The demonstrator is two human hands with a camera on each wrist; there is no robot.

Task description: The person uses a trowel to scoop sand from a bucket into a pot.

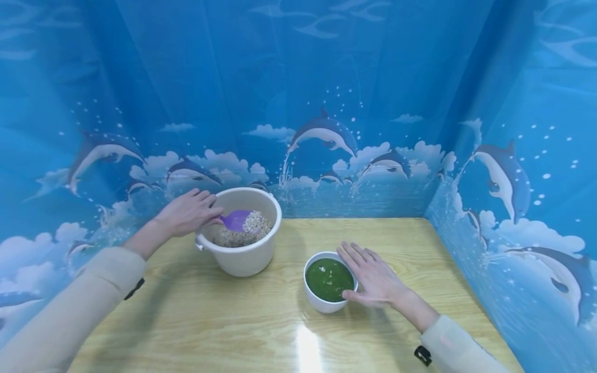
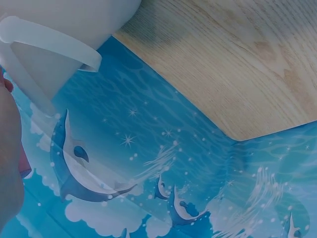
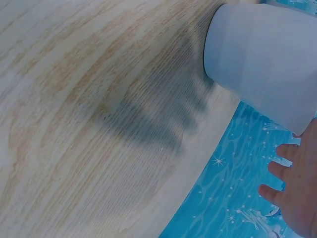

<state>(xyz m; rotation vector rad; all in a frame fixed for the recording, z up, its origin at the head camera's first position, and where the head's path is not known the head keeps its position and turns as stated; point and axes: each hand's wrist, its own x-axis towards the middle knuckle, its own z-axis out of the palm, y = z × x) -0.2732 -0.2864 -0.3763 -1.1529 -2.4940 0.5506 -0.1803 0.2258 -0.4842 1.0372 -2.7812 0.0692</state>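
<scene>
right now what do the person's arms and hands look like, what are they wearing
Both hands, the left hand and the right hand, are bare, with no gloves or rings visible. Each arm wears a long cream sleeve reaching the wrist. A small black strap or clip sits under each cuff.

Both arms wore long cream sleeves, each with a small black strap showing near the cuff.
</scene>
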